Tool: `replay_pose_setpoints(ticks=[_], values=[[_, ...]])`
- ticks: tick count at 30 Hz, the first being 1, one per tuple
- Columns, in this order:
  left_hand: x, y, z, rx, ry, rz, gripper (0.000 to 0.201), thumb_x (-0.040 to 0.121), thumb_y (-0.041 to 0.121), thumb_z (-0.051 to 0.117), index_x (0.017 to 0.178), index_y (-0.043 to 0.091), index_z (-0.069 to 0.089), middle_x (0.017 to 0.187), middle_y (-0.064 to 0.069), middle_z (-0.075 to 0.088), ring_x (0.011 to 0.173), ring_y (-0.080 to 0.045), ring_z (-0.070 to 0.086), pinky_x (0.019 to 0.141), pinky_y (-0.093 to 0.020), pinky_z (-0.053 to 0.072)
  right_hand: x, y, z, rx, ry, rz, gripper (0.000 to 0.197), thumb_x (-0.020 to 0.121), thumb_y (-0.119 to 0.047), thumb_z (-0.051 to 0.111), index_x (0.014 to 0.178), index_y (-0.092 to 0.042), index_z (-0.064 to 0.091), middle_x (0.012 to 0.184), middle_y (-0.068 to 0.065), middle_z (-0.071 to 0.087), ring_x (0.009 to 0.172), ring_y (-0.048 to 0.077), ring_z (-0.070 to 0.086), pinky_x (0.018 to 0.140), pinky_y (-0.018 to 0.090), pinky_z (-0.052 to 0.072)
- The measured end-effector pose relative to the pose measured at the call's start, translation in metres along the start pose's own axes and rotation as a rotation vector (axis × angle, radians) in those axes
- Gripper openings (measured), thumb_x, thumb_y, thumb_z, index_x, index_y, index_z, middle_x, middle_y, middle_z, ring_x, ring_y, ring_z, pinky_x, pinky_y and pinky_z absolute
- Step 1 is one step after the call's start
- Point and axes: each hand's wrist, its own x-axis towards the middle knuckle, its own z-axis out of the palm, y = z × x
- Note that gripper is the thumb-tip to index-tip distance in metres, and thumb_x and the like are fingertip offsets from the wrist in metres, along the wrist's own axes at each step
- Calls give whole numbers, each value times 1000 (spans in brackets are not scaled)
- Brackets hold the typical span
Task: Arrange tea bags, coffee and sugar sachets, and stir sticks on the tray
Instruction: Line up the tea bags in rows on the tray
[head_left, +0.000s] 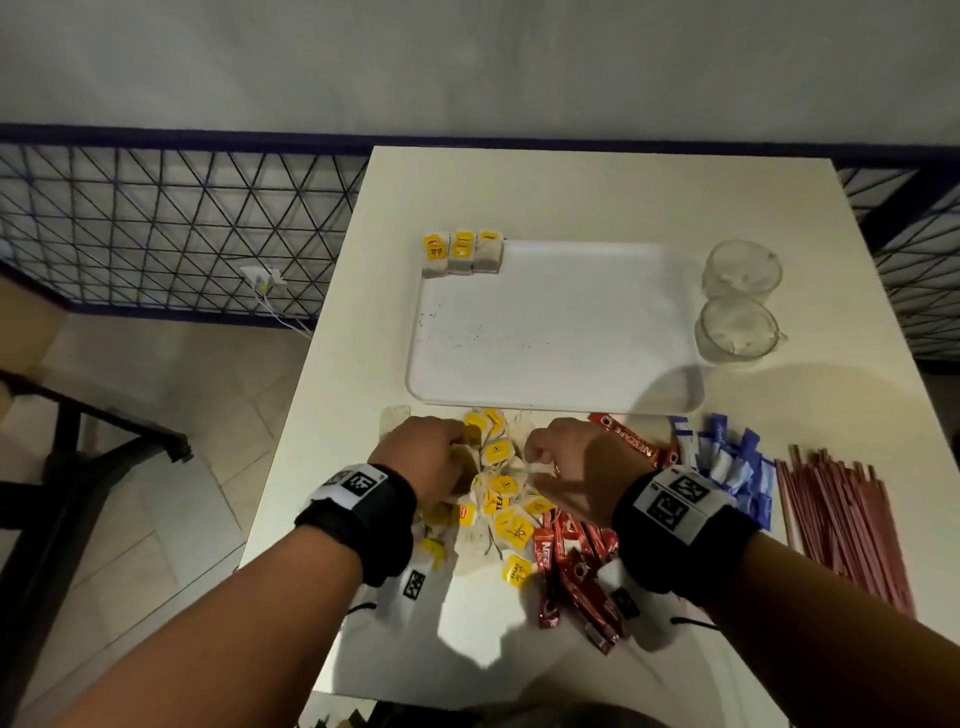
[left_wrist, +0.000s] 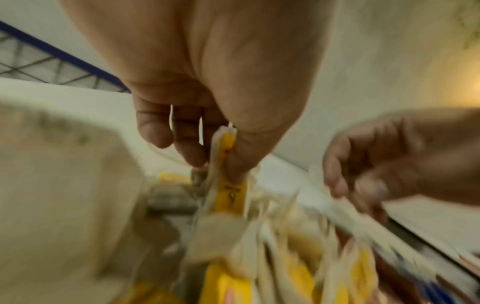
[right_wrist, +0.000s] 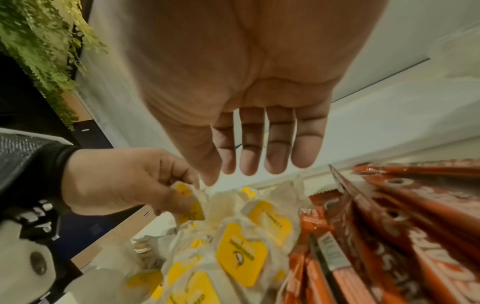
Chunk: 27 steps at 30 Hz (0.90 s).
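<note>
A white tray (head_left: 561, 332) lies mid-table with three tea bags (head_left: 461, 253) lined up in its far left corner. In front of it sits a loose pile of yellow-tagged tea bags (head_left: 504, 499). My left hand (head_left: 462, 447) reaches into the pile and pinches one tea bag (left_wrist: 228, 191) between thumb and fingers. My right hand (head_left: 530, 462) is curled beside it, with a pale tea bag edge (head_left: 535, 470) between thumb and fingers. Red coffee sachets (head_left: 576, 561), blue sugar sachets (head_left: 737, 467) and red stir sticks (head_left: 841, 525) lie to the right.
Two clear glass cups (head_left: 742, 270) (head_left: 735, 327) stand just right of the tray. The table's left edge (head_left: 311, 374) drops to a tiled floor, with a wire mesh fence (head_left: 156, 218) beyond. The wrist views are blurred.
</note>
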Motion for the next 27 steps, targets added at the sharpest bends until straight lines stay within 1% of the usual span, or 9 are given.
replay_pose_setpoints(ticks=[4, 6, 9, 12, 15, 18, 21, 25, 27], values=[[-9, 0, -17, -188, 162, -4, 4, 84, 20, 60, 86, 16, 62, 75, 2, 60, 79, -21, 56, 64, -28, 41, 0, 3, -10, -25, -3, 19, 25, 92, -34, 54, 116, -25, 57, 113, -4, 56, 104, 15, 55, 88, 28, 46], [-9, 0, -20, -236, 211, -22, 3, 86, 16, 58, 88, 15, 60, 79, 0, 60, 81, -23, 55, 65, -28, 39, 4, 0, -8, -72, -6, -34, 35, 90, -41, 55, 122, -27, 54, 120, -3, 52, 112, 17, 51, 93, 30, 43], [-5, 1, -17, -259, 256, -47, 15, 89, 14, 55, 101, 8, 59, 101, -9, 63, 95, -29, 57, 78, -31, 44, 15, -9, 5, -191, -69, -77, 66, 82, -57, 60, 138, -29, 40, 134, -2, 42, 123, 21, 41, 101, 39, 40], [-6, 0, -11, -314, 280, -85, 17, 91, 15, 51, 107, 10, 54, 101, -10, 63, 93, -30, 58, 77, -31, 45, 30, -14, 18, -310, -87, -50, 63, 84, -53, 59, 139, -30, 38, 134, 0, 44, 122, 25, 43, 97, 40, 43], [-6, -4, -7, -421, 295, -88, 15, 90, 13, 51, 103, 17, 56, 93, -5, 65, 86, -25, 61, 76, -31, 50, 42, -13, 20, -333, -115, -6, 40, 92, -34, 49, 132, -28, 48, 126, 4, 52, 116, 28, 49, 90, 38, 46], [-2, -14, -3, -547, 349, -112, 13, 85, 13, 55, 91, 19, 65, 87, 4, 68, 85, -19, 62, 78, -29, 50, 52, -12, 18, -330, -105, 11, 28, 93, -23, 43, 115, -23, 60, 114, 6, 60, 106, 29, 56, 83, 37, 48], [2, -25, 1, -800, 407, -181, 15, 81, 13, 56, 76, 21, 68, 74, 7, 68, 76, -21, 60, 75, -36, 51, 55, -11, 3, -222, -85, 19, 21, 95, -24, 42, 105, -17, 59, 108, 8, 62, 100, 29, 57, 81, 35, 47], [7, -27, -3, -978, 403, -229, 19, 84, 11, 52, 78, 20, 67, 71, 2, 65, 72, -24, 57, 70, -45, 54, 43, -15, -30, 18, 118, -55, 18, 94, -27, 52, 85, -13, 58, 74, -4, 55, 78, 18, 51, 67, 28, 34], [11, -19, -9, -996, 366, -180, 16, 78, 16, 52, 78, 22, 67, 69, 0, 64, 71, -27, 58, 70, -46, 54, 40, -21, -48, 168, 103, -65, 20, 91, -25, 58, 85, -6, 60, 68, -4, 51, 69, 14, 47, 63, 26, 32]])
